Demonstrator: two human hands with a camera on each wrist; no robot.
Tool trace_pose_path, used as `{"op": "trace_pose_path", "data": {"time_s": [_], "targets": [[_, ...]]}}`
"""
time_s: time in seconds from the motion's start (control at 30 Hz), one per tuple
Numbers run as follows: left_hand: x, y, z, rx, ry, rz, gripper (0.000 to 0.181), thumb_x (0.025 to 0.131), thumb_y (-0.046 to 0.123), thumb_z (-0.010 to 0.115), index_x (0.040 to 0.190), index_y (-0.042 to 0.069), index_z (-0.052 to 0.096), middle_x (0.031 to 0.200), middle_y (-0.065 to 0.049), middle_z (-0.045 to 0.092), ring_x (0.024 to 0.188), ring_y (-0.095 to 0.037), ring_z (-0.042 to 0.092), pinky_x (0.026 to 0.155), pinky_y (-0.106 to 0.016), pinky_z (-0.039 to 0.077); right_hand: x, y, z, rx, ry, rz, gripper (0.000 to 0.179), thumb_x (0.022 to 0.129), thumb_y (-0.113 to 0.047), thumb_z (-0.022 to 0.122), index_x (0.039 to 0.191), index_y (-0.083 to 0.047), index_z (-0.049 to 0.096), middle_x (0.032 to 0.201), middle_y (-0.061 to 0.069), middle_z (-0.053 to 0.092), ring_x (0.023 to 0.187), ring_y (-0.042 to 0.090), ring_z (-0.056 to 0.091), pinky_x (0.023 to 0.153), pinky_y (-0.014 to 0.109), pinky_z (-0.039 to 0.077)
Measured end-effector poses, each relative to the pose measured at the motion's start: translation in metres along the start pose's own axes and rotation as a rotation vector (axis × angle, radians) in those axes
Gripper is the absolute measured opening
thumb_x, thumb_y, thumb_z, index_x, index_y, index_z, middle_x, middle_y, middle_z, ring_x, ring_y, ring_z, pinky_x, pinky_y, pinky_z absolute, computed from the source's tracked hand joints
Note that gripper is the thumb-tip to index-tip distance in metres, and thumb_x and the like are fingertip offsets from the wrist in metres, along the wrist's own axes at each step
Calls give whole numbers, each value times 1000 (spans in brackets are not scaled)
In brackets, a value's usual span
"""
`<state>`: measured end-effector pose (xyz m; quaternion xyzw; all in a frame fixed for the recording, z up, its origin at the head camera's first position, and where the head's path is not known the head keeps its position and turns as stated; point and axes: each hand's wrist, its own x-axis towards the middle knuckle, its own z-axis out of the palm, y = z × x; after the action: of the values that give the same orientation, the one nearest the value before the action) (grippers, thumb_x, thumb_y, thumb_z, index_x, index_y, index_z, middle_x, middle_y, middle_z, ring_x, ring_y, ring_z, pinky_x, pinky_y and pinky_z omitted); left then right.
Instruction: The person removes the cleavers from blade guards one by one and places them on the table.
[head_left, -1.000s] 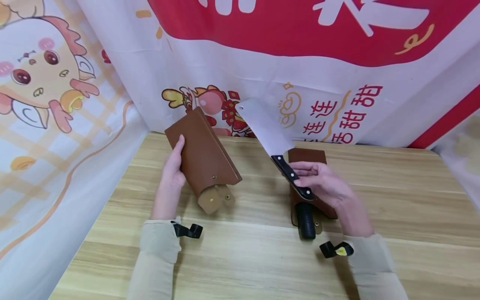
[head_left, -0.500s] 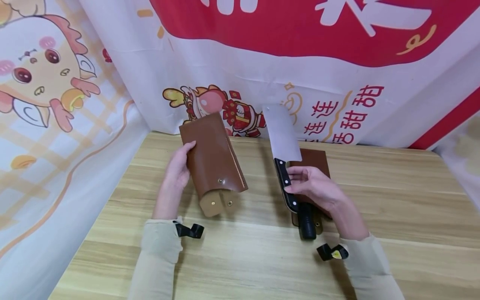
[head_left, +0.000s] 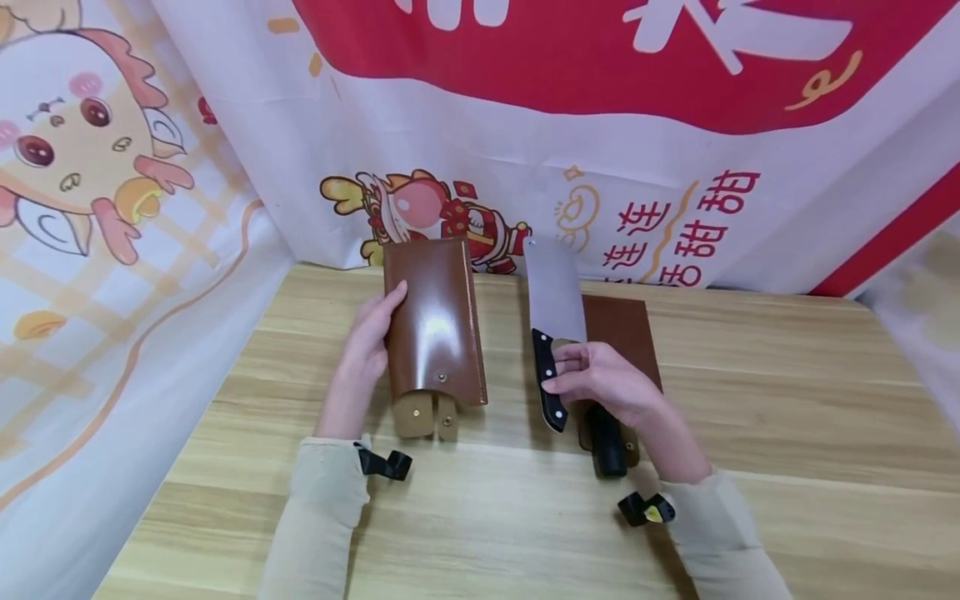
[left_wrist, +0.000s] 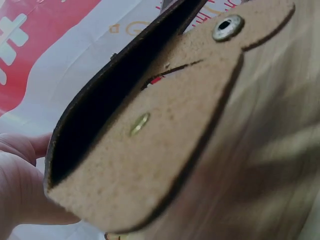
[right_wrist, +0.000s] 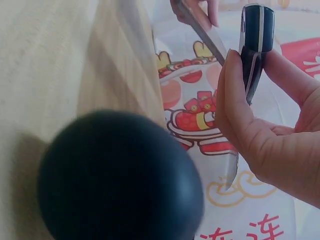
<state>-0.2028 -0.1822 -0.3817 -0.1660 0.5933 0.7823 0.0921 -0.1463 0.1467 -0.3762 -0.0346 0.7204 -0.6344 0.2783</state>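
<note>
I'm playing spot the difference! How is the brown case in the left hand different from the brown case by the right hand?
The held case is up in the left hand; the other case lies on the table. A black handle sticks out of the other case; none sticks out of the held case. Both are brown.

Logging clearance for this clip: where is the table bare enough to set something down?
Bare tabletop lies between the left sleeve and right sleeve, and right of the lying sheath. Crowded: the middle, left hand with held sheath, right hand with cleaver, black handle.
</note>
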Motion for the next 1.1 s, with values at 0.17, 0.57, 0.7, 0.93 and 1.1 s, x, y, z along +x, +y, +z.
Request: {"op": "trace_pose_path", "data": {"time_s": [0.17,0.57,0.7,0.93,1.1], "targets": [[3,-4,-2,25,9,-64,61,105,39,61,151,3,44,112,-2,62,99,-16,60,95,-31,48,3,5,11,8,-17,23,61,92,1,72,142,17,41,107,14,59,86,16,64,82,32,60],[7,-4,0,111,-98,-23,49,108,23,55,148,-3,45,114,-3,64,99,-14,63,94,-28,50,14,11,28,-32,-31,61,71,91,-1,75,147,19,35,129,27,55,99,21,66,87,39,60],[9,-5,2,125,-104,-19,47,107,18,55,148,-3,47,111,-1,64,95,-12,62,89,-25,50,14,13,27,-30,-31,61,74,91,0,74,149,20,32,128,25,54,99,20,65,89,40,60],[16,-10,3,179,-127,8,53,105,9,54,155,-1,40,112,-3,65,91,-9,62,87,-24,50,18,19,29,-24,-48,77,75,92,0,74,149,21,30,129,28,56,99,22,67,89,43,60],[18,-12,1,213,-141,27,67,103,2,52,164,9,25,146,-19,56,105,-18,64,102,-33,47,21,24,31,-15,-66,90,73,92,0,73,148,20,31,122,27,62,96,21,68,87,42,60]]}}
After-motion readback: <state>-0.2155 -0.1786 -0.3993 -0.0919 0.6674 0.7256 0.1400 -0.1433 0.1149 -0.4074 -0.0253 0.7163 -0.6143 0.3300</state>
